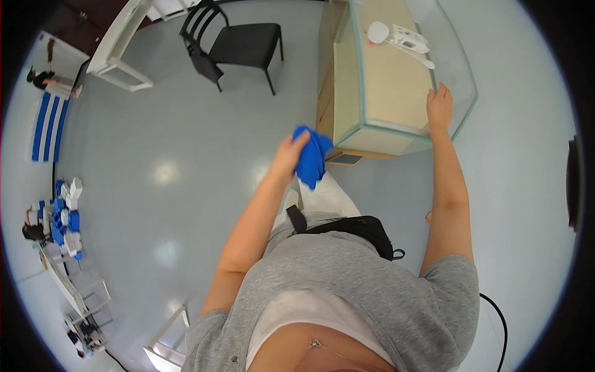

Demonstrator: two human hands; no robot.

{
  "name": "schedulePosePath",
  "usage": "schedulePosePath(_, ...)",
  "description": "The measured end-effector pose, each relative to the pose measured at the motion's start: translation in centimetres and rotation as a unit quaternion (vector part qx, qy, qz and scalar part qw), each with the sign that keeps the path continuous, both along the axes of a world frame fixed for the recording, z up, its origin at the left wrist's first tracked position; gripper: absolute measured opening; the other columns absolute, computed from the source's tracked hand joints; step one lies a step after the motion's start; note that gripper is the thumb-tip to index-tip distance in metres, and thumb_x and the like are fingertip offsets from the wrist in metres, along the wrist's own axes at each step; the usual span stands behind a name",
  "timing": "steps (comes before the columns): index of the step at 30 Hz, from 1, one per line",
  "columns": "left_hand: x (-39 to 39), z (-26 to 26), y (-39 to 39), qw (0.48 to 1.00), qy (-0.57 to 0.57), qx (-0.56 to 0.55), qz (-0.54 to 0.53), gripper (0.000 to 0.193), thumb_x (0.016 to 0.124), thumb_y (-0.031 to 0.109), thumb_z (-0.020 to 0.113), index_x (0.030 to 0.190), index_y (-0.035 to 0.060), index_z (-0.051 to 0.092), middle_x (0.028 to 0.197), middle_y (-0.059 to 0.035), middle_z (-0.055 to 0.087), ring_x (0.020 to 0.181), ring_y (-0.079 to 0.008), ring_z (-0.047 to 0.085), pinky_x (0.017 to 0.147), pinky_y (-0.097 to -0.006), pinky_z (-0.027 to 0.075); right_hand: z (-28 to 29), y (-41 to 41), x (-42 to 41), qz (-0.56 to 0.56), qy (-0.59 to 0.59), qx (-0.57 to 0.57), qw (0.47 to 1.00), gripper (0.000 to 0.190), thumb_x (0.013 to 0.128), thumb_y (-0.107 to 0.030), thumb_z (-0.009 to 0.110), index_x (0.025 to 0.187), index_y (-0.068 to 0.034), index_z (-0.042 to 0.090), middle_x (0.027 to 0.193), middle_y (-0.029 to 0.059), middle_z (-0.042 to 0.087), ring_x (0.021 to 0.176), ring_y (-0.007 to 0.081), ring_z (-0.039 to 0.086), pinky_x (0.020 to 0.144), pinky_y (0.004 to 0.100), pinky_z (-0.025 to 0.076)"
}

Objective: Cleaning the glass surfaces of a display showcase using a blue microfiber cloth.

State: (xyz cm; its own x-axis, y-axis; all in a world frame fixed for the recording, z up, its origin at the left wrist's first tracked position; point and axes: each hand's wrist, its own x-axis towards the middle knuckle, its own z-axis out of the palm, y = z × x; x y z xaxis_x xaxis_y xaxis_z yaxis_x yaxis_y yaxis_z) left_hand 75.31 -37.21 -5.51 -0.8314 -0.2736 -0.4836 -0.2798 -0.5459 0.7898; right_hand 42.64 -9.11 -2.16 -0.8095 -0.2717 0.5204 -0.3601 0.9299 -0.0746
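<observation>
A crumpled blue cloth (pixel 310 158) is gripped in my left hand (pixel 289 156), held out in front of my body beside the near left corner of a glass display case (pixel 395 93). My right hand (pixel 439 109) rests near the case's right part, its fingers at an inner edge of the pale panel and holding nothing that I can see. Farther back on the case lie a white device with a small display (pixel 410 39), a white round-headed object (pixel 378 32) and a white handle-like piece (pixel 420 56).
A black chair (pixel 246 44) stands beyond the case, left of it. White tables (pixel 118 42) are at the upper left and lower left. Blue and white bins (pixel 65 214) are piled at the far left, near other people. A black cable (pixel 504 325) runs at the lower right.
</observation>
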Motion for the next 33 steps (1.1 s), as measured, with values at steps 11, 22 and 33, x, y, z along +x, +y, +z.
schedulePosePath(11,4.2,3.5,-1.4,0.919,0.244,0.281,0.128,0.048,0.100,0.038,0.043,0.131,0.0018,0.049,0.126,-0.0147,0.058,0.114,-0.0289,0.057,0.100,-0.0439,0.045,1.5,-5.2,19.5,0.297,-0.083,-0.177,0.935,0.046,0.091,-0.016,0.060,0.132,-0.002,0.047,0.131,0.0206,0.048,0.121,0.0384,0.047,0.103,0.0446,0.038)
schedulePosePath(22,-0.1,7.3,13.4,0.981,0.041,-0.128,-0.140,0.063,0.093,0.034,0.061,0.141,0.0004,0.038,0.130,-0.0110,0.052,0.116,-0.0234,0.052,0.101,-0.0361,0.041,1.5,1.5,25.7,0.342,-0.341,-0.292,0.826,0.064,0.080,-0.008,0.063,0.140,-0.008,0.042,0.134,0.0169,0.051,0.123,0.0350,0.050,0.103,0.0418,0.041)
schedulePosePath(33,-3.8,20.0,31.3,0.721,0.491,0.135,-0.470,0.036,0.095,0.026,0.056,0.116,-0.0028,0.060,0.116,-0.0193,0.057,0.103,-0.0273,0.058,0.092,-0.0385,0.044,-17.3,39.8,27.0,-0.139,-0.521,-0.085,0.838,0.060,0.074,-0.016,0.060,0.132,-0.004,0.051,0.121,0.0231,0.062,0.114,0.0380,0.058,0.097,0.0429,0.047)
